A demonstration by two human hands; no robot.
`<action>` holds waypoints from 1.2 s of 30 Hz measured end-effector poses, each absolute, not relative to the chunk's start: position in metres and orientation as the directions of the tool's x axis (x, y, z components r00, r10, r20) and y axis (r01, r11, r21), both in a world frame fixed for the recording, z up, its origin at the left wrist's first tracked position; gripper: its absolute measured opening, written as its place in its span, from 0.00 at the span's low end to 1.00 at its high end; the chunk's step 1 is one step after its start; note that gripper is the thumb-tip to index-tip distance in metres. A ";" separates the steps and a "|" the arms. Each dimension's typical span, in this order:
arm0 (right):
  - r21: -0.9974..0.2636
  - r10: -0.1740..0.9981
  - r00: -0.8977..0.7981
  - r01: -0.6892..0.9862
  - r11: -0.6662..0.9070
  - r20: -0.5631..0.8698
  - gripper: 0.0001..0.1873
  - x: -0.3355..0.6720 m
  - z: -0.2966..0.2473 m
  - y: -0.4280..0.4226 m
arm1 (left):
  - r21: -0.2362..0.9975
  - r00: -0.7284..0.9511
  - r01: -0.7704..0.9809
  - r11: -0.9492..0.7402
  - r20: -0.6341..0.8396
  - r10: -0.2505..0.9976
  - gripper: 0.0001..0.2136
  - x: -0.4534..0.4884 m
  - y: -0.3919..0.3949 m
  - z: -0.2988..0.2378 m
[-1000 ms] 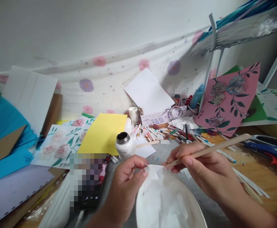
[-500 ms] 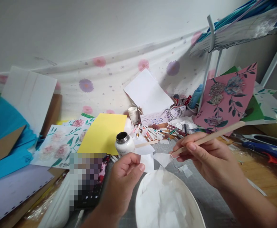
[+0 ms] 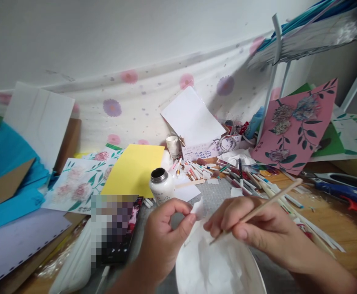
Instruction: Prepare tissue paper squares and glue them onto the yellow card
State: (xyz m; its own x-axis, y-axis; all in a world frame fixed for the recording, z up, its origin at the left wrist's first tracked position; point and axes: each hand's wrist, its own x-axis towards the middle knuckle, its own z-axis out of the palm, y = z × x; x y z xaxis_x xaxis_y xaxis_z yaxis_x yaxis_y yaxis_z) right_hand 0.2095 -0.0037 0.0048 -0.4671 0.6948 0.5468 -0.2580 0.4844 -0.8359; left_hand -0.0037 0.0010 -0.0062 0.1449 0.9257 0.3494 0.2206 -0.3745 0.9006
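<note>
1. The left hand (image 3: 166, 239) has its grip pinched, thumb against forefinger, on a small white scrap (image 3: 198, 208) that stands up from the fingertips, above the far edge of the bowl.
2. The right hand (image 3: 258, 222) has its grip closed around a thin wooden stick (image 3: 271, 204), held slantwise between thumb and fingers; its upper end points up to the right, its lower tip down over the bowl's inside. Whether the tip touches anything there, I cannot tell.
3. The white bowl (image 3: 260, 274) sits below and between the hands, its near side cut off by the picture's lower edge. Overlapping white pieces (image 3: 218, 261) line its inside.
4. Under it, a grey mat (image 3: 216, 198) covers part of the wooden surface (image 3: 345, 232).
5. Just beyond the left hand stands an uncapped white bottle (image 3: 162, 188); to that hand's left lies a phone (image 3: 114, 251), part of its screen pixelated.
6. Farther out, markers (image 3: 198, 172) lie heaped near stacked paper cups (image 3: 172, 147), with a yellow sheet (image 3: 134, 169) to the left.
7. At the right, a pink flower picture (image 3: 297, 134) leans upright behind a blue-handled tool (image 3: 337, 192).
</note>
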 end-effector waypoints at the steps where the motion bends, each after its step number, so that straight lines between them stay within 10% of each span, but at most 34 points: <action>1: -0.822 0.711 -0.412 -0.281 0.495 0.569 0.07 0.206 0.004 -0.004 | 0.893 0.153 0.230 -0.387 0.359 0.921 0.05 -0.003 0.001 -0.007; 36: -0.741 0.696 -0.258 -0.161 0.652 0.670 0.08 0.195 0.000 -0.004 | 0.979 0.261 0.029 -0.201 0.187 0.947 0.10 0.000 -0.003 -0.005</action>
